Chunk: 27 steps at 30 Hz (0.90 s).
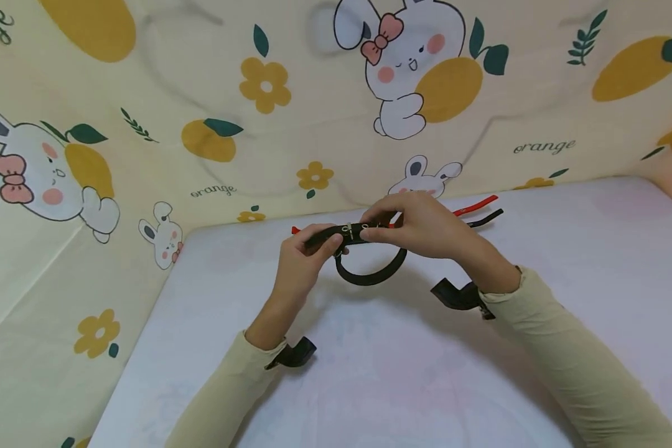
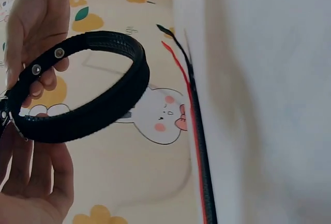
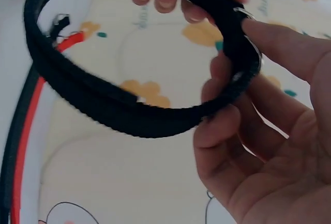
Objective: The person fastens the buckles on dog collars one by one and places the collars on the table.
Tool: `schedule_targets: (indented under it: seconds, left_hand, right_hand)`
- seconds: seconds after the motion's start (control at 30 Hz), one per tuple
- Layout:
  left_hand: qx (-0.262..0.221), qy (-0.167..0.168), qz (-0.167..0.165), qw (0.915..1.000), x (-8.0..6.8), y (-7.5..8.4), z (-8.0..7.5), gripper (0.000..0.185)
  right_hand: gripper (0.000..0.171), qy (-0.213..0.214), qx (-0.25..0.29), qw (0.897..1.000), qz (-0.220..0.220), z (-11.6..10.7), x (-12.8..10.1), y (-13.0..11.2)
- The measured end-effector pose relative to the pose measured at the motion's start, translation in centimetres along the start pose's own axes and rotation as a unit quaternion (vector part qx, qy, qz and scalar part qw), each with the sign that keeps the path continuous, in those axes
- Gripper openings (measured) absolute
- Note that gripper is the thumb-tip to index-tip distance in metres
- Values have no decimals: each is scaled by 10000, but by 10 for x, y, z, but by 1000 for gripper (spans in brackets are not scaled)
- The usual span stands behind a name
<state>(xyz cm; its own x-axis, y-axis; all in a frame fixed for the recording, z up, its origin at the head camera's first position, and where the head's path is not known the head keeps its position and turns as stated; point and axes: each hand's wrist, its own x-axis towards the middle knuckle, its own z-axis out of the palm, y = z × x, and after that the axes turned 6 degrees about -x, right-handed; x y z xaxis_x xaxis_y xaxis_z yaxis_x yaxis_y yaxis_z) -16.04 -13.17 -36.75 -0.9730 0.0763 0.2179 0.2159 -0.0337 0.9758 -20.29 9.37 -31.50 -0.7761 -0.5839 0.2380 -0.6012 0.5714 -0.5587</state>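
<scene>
Black collar (image 1: 371, 279) w/ metal buckle (image 1: 348, 231), up off table in both hands, approx. ctr of head view, toward back. Hangs as a loop below fingers. Gripped L of buckle by L hand (image 1: 308, 255), w/ thumb on near face & fingers behind; closed firmly on strap, no gap. Pinched just R of buckle by R hand (image 1: 420, 227), btwn thumb & fingers, also w/o gap. Can't tell if fastened. Two metal eyelets (image 2: 59, 53) visible in L wrist view, next to R hand.

Behind: red strap (image 1: 478, 206) & 2nd blk strap (image 1: 486, 218), lying side by side along back of table (image 1: 369, 379). Partly blocked by hands in head view; stick out past R hand. Small red tip (image 1: 295, 230) also visible L of L hand.

Farther out: beige sleeves (image 1: 218, 392) on both arms, w/ blk wrist mount (image 1: 298, 352) at L cuff & similar blk mount (image 1: 459, 295) at R cuff. White-ish cover on table. Cream cloth (image 1: 325, 124) at back & L side, printed w/ rabbits, oranges, yellow flowers, leaves, "orange" lettering.
</scene>
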Motion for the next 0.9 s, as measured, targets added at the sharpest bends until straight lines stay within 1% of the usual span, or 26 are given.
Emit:
schedule_targets:
  seconds: [0.13,0.23,0.3,0.4,0.6,0.73,0.9]
  left_hand:
    - [-184,83,88,9998,5,6,6,24]
    - [-216,72,22,9997,10,8,12,26]
    - [-220,54,-55,9997,12,9,16,27]
    - [-160,85,-87,9998,16,12,19,26]
    - [-51,236,-225,9995,15,15,14,25]
    - [-81,256,-283,9992,15,15,13,25]
    - [-198,314,-274,9989,18,12,14,25]
  right_hand:
    - [17,-34,135,9997,207,-8,0,1]
    - [18,-35,151,9993,346,-13,-4,5]
    - [19,-44,86,9991,420,-16,-6,9]
    - [22,-48,-47,9990,440,-21,-6,11]
    - [26,-143,-104,9990,419,-24,-5,9]
    - [24,-103,-189,9988,451,-24,-5,9]
    - [21,-75,-234,9986,461,-22,-4,10]
